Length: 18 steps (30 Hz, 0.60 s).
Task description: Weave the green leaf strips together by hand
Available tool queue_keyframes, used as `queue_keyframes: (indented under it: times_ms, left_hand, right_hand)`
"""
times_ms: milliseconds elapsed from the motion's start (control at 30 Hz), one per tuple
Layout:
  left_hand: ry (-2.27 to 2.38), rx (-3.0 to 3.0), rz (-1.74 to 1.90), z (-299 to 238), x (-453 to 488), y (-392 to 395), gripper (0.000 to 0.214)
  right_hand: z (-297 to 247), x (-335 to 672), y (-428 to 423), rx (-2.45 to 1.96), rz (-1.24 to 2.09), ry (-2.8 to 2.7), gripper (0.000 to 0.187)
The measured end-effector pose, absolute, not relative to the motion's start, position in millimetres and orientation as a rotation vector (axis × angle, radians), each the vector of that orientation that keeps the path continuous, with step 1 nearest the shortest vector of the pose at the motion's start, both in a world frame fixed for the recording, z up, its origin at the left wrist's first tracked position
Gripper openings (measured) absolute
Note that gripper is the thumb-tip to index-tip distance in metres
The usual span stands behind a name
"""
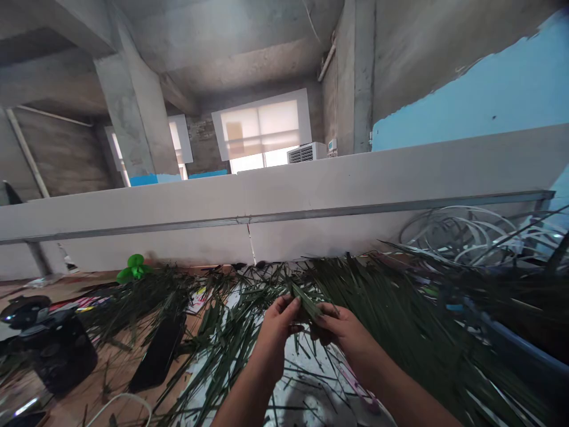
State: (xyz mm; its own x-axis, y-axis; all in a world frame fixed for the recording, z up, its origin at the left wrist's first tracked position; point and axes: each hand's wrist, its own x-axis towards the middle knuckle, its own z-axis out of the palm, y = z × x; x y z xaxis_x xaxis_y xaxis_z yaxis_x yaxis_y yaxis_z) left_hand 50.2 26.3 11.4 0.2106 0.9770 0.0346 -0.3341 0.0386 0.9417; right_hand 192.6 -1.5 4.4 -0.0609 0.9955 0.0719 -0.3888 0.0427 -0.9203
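Note:
Between my two hands is a green leaf strip (306, 301), held up over the work surface. My left hand (281, 320) pinches its left part between thumb and fingers. At its lower right end, my right hand (334, 323) grips the strip with thumb and bent fingers. Many cut green strips (233, 338) lie loose below and left of my hands on a white surface (302, 388). To the right of my right hand spreads a thick heap of long dark green leaves (382, 308).
A black phone (159, 353) lies left on the brown tabletop (118, 367), near a dark container (57, 350). A bright green object (134, 268) stands at the back. Coiled white cable (462, 234) and a blue bin edge (524, 344) are right. A low white partition (293, 237) runs behind.

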Motion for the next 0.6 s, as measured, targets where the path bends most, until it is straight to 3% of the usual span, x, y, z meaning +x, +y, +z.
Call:
queue_keyframes:
  times_ms: [400, 600]
  left_hand:
    - [0.910, 1.158, 1.058, 12, 44, 24, 0.038]
    - [0.825, 1.097, 1.030, 9, 46, 18, 0.023]
  right_hand:
    - [-10, 191, 8, -0.848, 1.327, -1.005, 0.041]
    - [-22, 193, 20, -0.829, 1.393, -0.934, 0.047]
